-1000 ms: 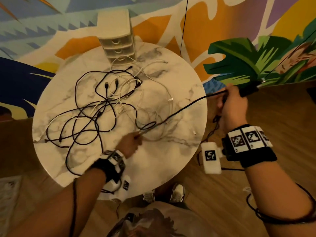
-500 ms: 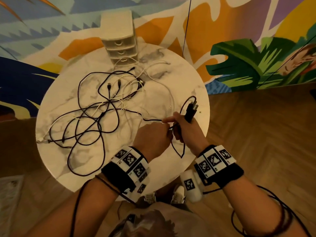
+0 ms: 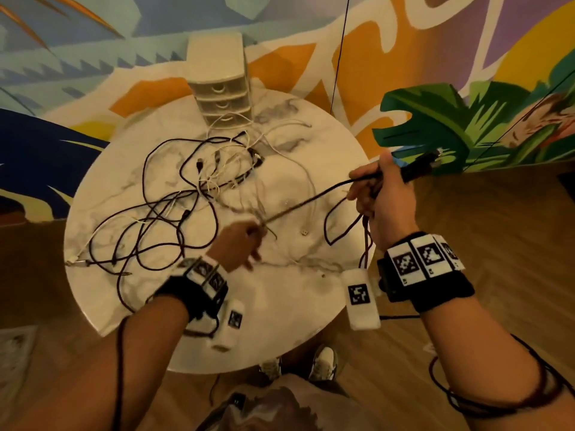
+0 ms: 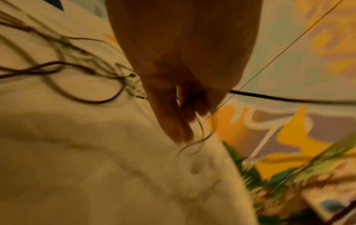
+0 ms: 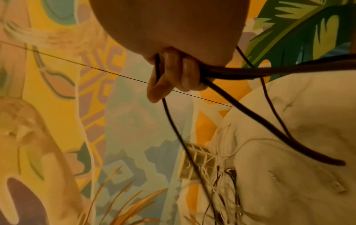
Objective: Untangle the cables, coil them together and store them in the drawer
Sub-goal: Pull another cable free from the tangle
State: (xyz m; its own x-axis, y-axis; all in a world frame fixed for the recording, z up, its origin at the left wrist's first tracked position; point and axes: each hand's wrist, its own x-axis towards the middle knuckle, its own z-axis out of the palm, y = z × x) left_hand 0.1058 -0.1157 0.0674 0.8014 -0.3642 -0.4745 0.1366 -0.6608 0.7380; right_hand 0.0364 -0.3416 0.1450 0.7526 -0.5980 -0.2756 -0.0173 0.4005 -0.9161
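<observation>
A tangle of black and white cables point(image 3: 193, 194) lies across the round marble table point(image 3: 295, 306). My right hand point(image 3: 378, 194) is raised past the table's right edge and grips a black cable point(image 3: 311, 197) with loops of it hanging below; the cable's plug end point(image 3: 423, 164) sticks out beyond the fist. In the right wrist view the fingers point(image 5: 173, 73) curl round the black cable point(image 5: 250, 71). My left hand point(image 3: 242, 244) pinches the same cable over the table, and the stretch between the hands is taut. A small white drawer unit point(image 3: 222, 91) stands at the table's far edge.
A painted mural wall rises behind the table. A thin black cord point(image 3: 340, 51) hangs down the wall. Wooden floor point(image 3: 497, 228) surrounds the table, and my shoes point(image 3: 323, 362) show under its near edge. A white connector point(image 3: 304, 232) lies near the table's middle.
Half a second ago both hands met at the table's right side. The right hand has since pulled up and to the right with the black cable, while the left moved back left along it.
</observation>
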